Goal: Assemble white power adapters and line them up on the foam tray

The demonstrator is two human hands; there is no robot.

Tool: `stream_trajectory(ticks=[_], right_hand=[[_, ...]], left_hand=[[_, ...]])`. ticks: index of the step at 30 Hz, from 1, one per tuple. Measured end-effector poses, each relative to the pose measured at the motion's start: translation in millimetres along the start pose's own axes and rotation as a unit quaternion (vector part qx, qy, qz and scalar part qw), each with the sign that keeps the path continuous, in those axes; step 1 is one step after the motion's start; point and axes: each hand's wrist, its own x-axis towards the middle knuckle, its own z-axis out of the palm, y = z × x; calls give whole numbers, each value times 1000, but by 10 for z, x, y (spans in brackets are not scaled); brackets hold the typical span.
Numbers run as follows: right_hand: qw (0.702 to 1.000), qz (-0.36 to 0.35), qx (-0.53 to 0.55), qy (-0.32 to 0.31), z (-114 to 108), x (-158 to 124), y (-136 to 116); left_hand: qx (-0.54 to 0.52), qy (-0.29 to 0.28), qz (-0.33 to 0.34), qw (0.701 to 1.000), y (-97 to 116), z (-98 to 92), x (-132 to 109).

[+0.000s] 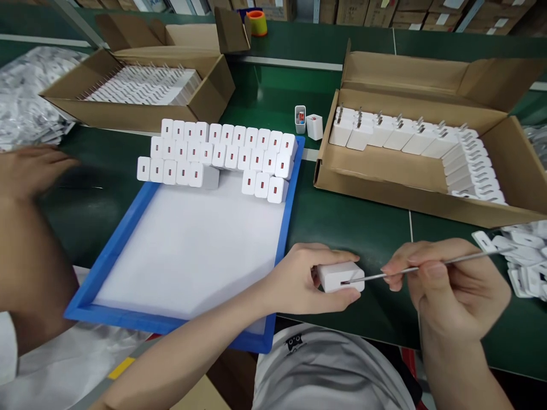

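My left hand (314,279) is closed around a white USB charger (335,275), held low over the green table near its front edge. The charger's port side is turned up toward the right. In my right hand (448,285) a thin metal rod (461,259), like tweezers or a pick, is pinched between thumb and fingers. The rod's tip touches the port of the charger. To the left lies a blue-framed white tray (188,250). Several white chargers (226,154) stand in rows across its far end, their red-marked ports facing me.
An open cardboard box (384,171) at right holds several chargers with prongs up. Another filled box (205,97) stands at back left. Two small white housings (315,126) sit between them. White plastic parts (527,256) lie at right. A co-worker's arm (34,228) rests at left.
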Motion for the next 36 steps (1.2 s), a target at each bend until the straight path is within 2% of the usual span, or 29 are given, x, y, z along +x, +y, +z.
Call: stream_trajectory(ticks=[3, 6, 8, 10, 11, 12, 13, 14, 16, 17, 18, 19, 20, 22, 23, 25, 27, 29, 32, 36], right_hand=[[999, 12, 42, 25, 50, 40, -27], [999, 11, 41, 28, 87, 54, -47], [996, -20, 41, 72, 86, 76, -57], [985, -42, 15, 165, 49, 112, -38], [980, -28, -25, 193, 19, 133, -9], [979, 6, -84, 188, -14, 153, 37], [975, 49, -158, 146, -47, 170, 100], [965, 94, -236, 71, -76, 182, 173], [912, 167, -358, -114, -110, 193, 326], [886, 178, -392, -171, -114, 193, 386], [873, 180, -408, -195, -113, 192, 424], [877, 179, -403, -190, -107, 190, 437], [894, 181, -374, -169, -98, 188, 424], [935, 207, -250, -144, -71, 186, 344], [943, 236, -172, -162, -52, 184, 293], [925, 300, -36, -229, 2, 176, 209], [904, 335, 46, -263, 71, 163, 178], [902, 341, 99, -246, 139, 147, 193], [908, 330, 152, -209, 209, 121, 235], [926, 294, 171, -166, 239, 103, 236]], left_hand=[[-13, -7, -6, 1000, 13, 10, -11], [-30, -5, -24, 999, 19, 4, -20], [-50, -5, -51, 997, 23, -6, -24], [-71, -10, -74, 995, 25, -18, -25], [-80, -13, -81, 993, 26, -22, -25], [-87, -16, -86, 992, 26, -26, -24], [-91, -18, -89, 992, 26, -29, -22], [-94, -21, -91, 991, 27, -31, -21], [-95, -21, -94, 991, 30, -33, -18], [-95, -20, -96, 991, 32, -34, -18], [-96, -18, -99, 990, 34, -34, -18], [-97, -16, -102, 990, 33, -34, -19], [-97, -13, -105, 990, 29, -33, -21], [-92, -5, -101, 991, 7, -31, -24], [-87, 1, -93, 992, -10, -29, -25], [-74, 10, -74, 994, -45, -29, -23], [-61, 10, -58, 996, -68, -34, -19], [-47, 9, -58, 997, -69, -45, -14], [-39, 21, -94, 995, -53, -61, -6], [-119, 65, -93, 986, -62, -55, 11]])
